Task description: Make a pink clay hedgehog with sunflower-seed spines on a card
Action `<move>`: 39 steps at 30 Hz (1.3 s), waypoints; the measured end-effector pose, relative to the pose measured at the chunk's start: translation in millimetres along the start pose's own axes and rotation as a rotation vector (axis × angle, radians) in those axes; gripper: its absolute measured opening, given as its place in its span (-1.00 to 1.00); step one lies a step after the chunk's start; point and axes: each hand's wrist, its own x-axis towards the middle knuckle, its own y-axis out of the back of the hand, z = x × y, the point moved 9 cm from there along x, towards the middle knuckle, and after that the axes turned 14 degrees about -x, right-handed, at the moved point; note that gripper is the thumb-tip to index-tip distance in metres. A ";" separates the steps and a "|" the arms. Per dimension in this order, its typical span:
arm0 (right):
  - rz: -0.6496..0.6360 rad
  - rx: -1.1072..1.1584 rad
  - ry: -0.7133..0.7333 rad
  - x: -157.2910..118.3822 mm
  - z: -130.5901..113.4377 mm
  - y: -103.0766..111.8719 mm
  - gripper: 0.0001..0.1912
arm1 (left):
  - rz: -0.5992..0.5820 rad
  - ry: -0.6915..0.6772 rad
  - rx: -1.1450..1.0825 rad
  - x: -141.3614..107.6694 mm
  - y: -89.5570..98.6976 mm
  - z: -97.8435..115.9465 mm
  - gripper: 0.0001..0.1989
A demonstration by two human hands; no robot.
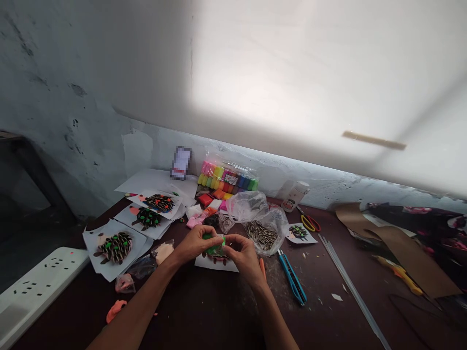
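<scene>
1. Pressing too hard could tear the soft green clay (215, 247); a slip could drop it onto the paper sheet (215, 264), and the right hand (245, 253) could nudge the bag of sunflower seeds (263, 234).
2. The clay sits at lower center, its long axis roughly side to side, ends hidden.
3. Right and left hand (197, 244) fingers grasp it.

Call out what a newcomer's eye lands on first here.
Front and centre, the left hand and right hand pinch a lump of bright green modelling clay above a white paper card. Behind them, near the wall, sits a clear plastic pack of rainbow-coloured clay bars. To the left lie white paper cards bearing dark hedgehog shapes studded with striped seeds.
</scene>
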 end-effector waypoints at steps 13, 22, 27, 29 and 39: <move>0.049 -0.269 0.104 -2.4 -5.5 3.4 -0.91 | 0.008 -0.045 0.088 -3.6 -0.4 9.9 -0.62; 0.081 -0.393 0.222 -5.1 -21.7 6.4 -0.84 | 0.035 -0.102 0.158 -3.9 1.7 16.3 -0.63; 0.134 -0.553 0.299 -7.5 -27.7 5.5 -0.93 | 0.016 -0.104 0.144 -6.1 -1.1 18.4 -0.65; 0.143 -0.564 0.301 -7.6 -27.5 5.8 -0.92 | 0.029 -0.120 0.154 -5.5 0.5 18.8 -0.65; 0.151 -0.534 0.290 -7.8 -23.7 4.4 -0.88 | 0.002 -0.169 0.183 -4.8 -1.4 20.4 -0.66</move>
